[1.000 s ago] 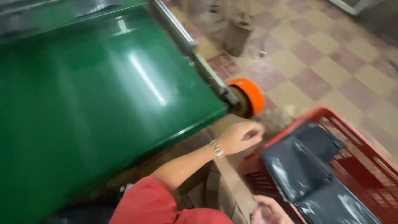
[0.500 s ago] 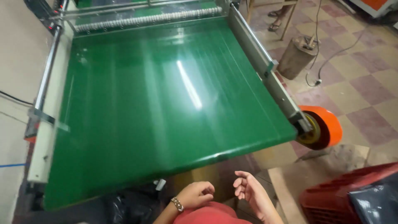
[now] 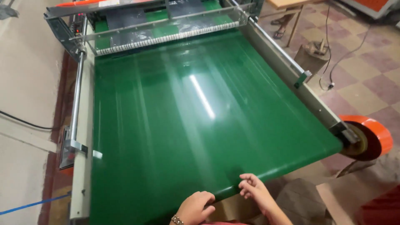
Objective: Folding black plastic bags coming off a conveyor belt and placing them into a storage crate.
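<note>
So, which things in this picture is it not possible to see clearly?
Head view only:
- Left hand: wrist and forearm cut off by the bottom edge; fingertips curl over the green belt edge.
- Right hand: palm side hidden, seen from the back.
- Dark sheets at the far end: blurred behind a clear guard.
- Orange roller cap: its shaft hidden by the frame.
- Red item, bottom right: cut off by the corner.
</note>
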